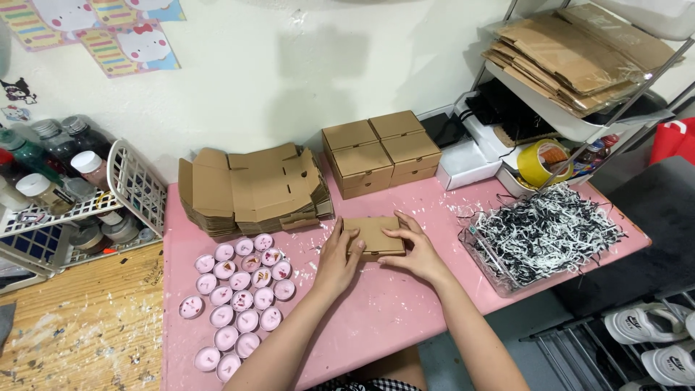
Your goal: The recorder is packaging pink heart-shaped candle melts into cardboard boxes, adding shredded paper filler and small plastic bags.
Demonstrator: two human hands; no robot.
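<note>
A small brown box [373,235] lies closed and flat on the pink table [376,311], near its middle, with its long axis running left to right across the person's front. Both hands are on it. The left hand [337,262] presses its fingers against the box's left end and front-left corner; the right hand [415,251] lies over the right end, fingers curled on the lid's edge. So each grip is closed on the box from its own side, the box between them, neither hand clearly nearer.

Just behind it stands a stack of flat, unfolded cartons [250,190], and to the right of that four made-up boxes [381,152] in a block against the wall. Left of the hands, pink round candles [239,300] sit in rows. To the right, a clear tray [483,262] holds black-and-white shredded paper [546,230].
</note>
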